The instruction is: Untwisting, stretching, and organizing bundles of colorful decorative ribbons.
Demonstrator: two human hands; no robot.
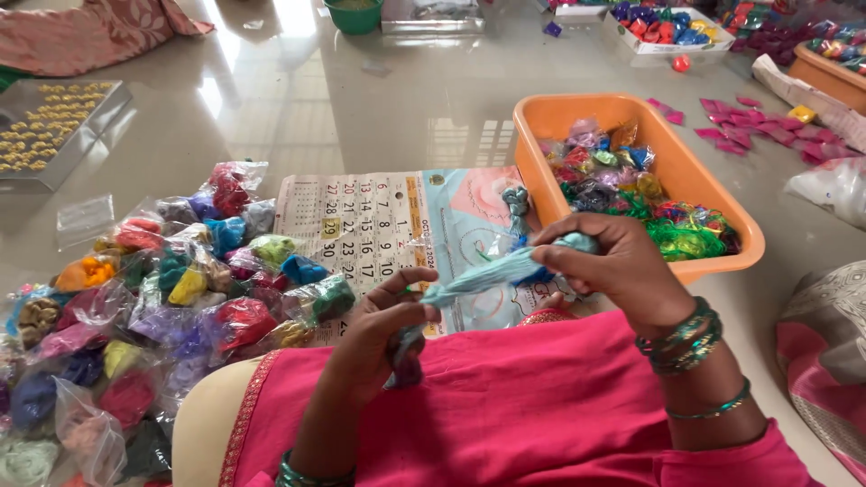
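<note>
Holding a pale blue bundle (478, 275) of thread between both hands, the person sits over a pink lap (505, 406). The right hand (622, 271) pinches the upper end, fingers (564, 236) pressed together around it. The left hand (388, 334) grips the lower end, fingers (410, 281) curled shut on it just above the lap. Under the bundle a calendar sheet (370, 225) lies on the floor (361, 117). Left of the sheet sits a heap of small clear bags (171, 289) with coloured thread. An orange tub (695, 171) of bright tangles stands just beyond the right hand. A clear tray (54, 135) of yellow bits rests at far left.
</note>
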